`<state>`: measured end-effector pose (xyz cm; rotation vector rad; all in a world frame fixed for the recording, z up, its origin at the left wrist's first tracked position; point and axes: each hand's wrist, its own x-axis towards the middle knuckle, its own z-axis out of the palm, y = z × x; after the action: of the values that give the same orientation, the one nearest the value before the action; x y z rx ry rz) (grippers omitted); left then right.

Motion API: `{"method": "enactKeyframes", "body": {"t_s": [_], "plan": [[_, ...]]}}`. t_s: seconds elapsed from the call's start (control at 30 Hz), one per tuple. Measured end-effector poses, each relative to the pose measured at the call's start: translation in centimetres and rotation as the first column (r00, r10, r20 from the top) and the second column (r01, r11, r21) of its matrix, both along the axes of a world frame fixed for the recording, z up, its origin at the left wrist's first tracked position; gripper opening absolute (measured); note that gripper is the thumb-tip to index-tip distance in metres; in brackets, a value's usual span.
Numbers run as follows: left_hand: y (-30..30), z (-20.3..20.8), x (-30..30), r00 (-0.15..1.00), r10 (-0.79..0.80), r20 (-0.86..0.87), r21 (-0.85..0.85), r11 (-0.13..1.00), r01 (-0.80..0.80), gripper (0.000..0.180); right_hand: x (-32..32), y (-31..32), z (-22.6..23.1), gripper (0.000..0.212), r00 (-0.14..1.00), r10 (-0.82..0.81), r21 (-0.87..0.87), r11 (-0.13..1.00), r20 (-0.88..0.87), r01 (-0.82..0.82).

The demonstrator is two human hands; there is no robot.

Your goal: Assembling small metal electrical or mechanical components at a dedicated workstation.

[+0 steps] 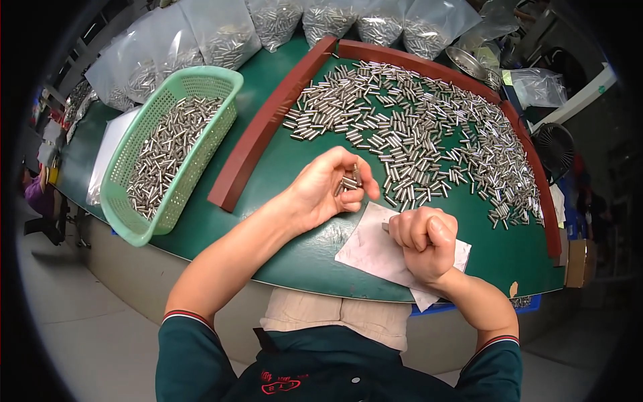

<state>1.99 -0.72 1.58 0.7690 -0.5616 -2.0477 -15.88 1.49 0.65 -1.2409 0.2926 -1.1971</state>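
Many short metal pins lie spread over the green tabletop, beyond my hands. My left hand is curled round several of these pins, palm turned up, and their ends show between the fingers. To its right, my right hand is closed in a fist over a whitish, stained paper sheet. A grey metal end sticks out at the left side of that fist, seemingly a pin; the rest of it is hidden by the fingers. At the left stands a light green plastic basket holding a heap of similar pins.
Dark red bars border the spread pins at left, back and right. Clear bags of metal parts line the table's far edge. A round metal bowl and a black fan are at the right. Another person is at far left.
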Motion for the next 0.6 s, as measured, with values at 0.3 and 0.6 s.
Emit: {"method": "enactKeyframes", "body": {"t_s": [0.3,0.6], "plan": [[-2.4,-2.4,0.7,0.200,0.825,0.529,-0.844,0.486,0.227,0.015,0.0,-0.1,0.3,0.034,1.000,-0.001,0.054,0.999,-0.021,0.002],[-2.8,-2.7,-0.1,-0.041,0.765,0.643,-0.638,0.565,0.523,0.014,-0.1,-0.4,0.7,0.036,1.000,0.025,0.133,0.991,0.001,-0.025]]}}
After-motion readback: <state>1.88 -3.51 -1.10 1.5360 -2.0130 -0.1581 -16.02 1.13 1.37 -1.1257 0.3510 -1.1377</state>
